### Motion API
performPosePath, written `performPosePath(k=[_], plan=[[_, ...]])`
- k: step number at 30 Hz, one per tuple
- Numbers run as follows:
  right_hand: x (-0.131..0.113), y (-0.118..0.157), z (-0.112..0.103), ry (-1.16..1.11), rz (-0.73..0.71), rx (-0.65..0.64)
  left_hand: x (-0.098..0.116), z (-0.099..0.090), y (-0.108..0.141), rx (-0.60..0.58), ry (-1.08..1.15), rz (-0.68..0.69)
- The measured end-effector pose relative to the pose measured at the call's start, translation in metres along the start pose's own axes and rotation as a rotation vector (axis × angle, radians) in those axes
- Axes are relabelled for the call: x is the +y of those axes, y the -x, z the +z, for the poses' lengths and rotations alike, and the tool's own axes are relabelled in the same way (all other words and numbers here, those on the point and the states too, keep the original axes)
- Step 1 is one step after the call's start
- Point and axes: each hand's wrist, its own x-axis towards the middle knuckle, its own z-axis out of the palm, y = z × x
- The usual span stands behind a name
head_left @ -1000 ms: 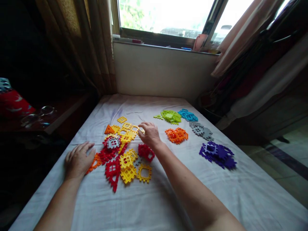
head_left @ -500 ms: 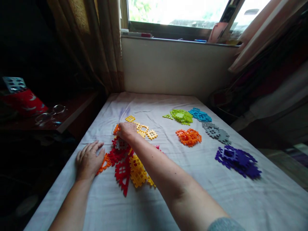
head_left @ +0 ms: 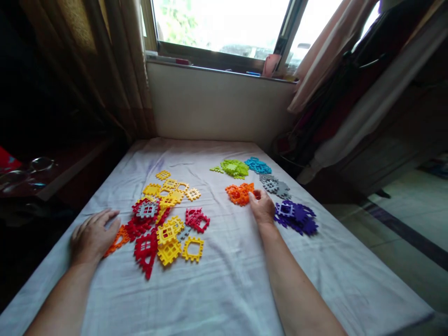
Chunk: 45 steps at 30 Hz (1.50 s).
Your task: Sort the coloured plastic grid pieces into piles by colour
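My right hand point(head_left: 262, 205) is at the right edge of the orange pile point(head_left: 238, 194), its fingers closed on an orange interlocking plastic tile point(head_left: 251, 187). My palm and fingers partly hide that tile. On the left, my left hand point(head_left: 93, 235) lies flat with its fingers stretched out, touching or close beside an orange triangular tile point(head_left: 119, 239). Just right of it spreads a mixed heap: red tiles point(head_left: 143, 247), a grey window tile point(head_left: 147, 209) on top of red ones, and yellow tiles point(head_left: 169, 252). Paler yellow tiles point(head_left: 171, 199) lie behind these.
Sorted piles lie on the right of the white sheet point(head_left: 217, 298): lime green point(head_left: 234, 168), blue point(head_left: 258, 165), grey point(head_left: 275, 186) and purple point(head_left: 297, 217). A wall and window close off the far end. Eyeglasses point(head_left: 42, 164) rest on a dark side table at left.
My right hand has moved right, from the mixed heap to the orange pile, and an orange tile is gone from the heap's far left. The view has turned right. My left hand stays put.
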Motion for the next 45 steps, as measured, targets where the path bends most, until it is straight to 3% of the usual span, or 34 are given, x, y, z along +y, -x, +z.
performPosePath(k=[3, 7, 10, 13, 16, 19, 24, 27, 33, 41, 45], plan=[[0.014, 0.0, 0.001, 0.074, 0.075, -0.021, 0.004, -0.002, 0.0, 0.005, 0.005, -0.014], [0.017, 0.003, 0.011, 0.147, 0.025, 0.017, 0.008, -0.003, 0.005, 0.022, 0.002, -0.008], [0.022, 0.005, 0.017, 0.118, -0.066, 0.11, 0.008, -0.005, 0.005, 0.031, -0.004, 0.013], [0.025, 0.007, 0.019, 0.034, -0.194, 0.182, 0.008, -0.011, -0.002, -0.056, 0.003, -0.013], [0.016, 0.013, 0.021, -0.043, -0.356, 0.148, 0.016, -0.019, -0.006, -0.124, 0.01, -0.023], [-0.002, 0.026, 0.023, -0.112, -0.524, 0.04, 0.043, -0.021, 0.014, -0.133, -0.008, 0.143], [-0.031, 0.057, 0.025, -0.15, -0.714, -0.139, 0.103, -0.006, 0.086, -0.223, -0.005, 0.542], [-0.04, 0.073, 0.023, -0.146, -0.779, -0.232, 0.127, 0.003, 0.11, -0.26, -0.016, 0.629], [-0.048, 0.091, 0.015, -0.122, -0.819, -0.365, 0.13, 0.0, 0.095, -0.057, -0.086, 0.459], [-0.05, 0.092, 0.014, -0.105, -0.826, -0.397, 0.103, -0.012, 0.089, 0.013, -0.085, 0.327], [-0.051, 0.092, 0.015, -0.122, -0.838, -0.396, 0.106, -0.014, 0.091, 0.079, -0.087, 0.327]])
